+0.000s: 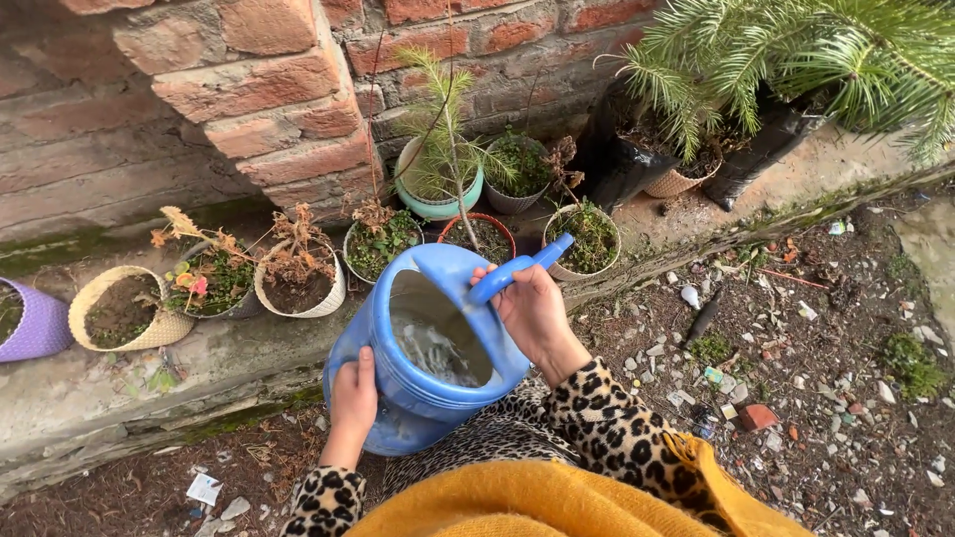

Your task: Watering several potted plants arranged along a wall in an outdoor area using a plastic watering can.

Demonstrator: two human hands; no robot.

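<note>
The right hand point(532, 313) is wrapping its fingers tight around the blue handle point(519, 268) of the blue watering jug point(428, 348), the handle's long axis running up and to the right, away from the body. The left hand point(353, 398) is pressing flat against the jug's lower left wall, fingers closed on the ribbed plastic, propping it from below (both hands are sharing the weight). The jug is tilting forward, its open mouth showing water point(438, 348) inside, its far rim just before the row of small pots point(378, 239) lining the concrete ledge point(119, 388) under the brick wall point(249, 89). Both wrists are bending inward, leopard-print sleeves point(617, 428) drawn close over a yellow wrap point(537, 502).
</note>
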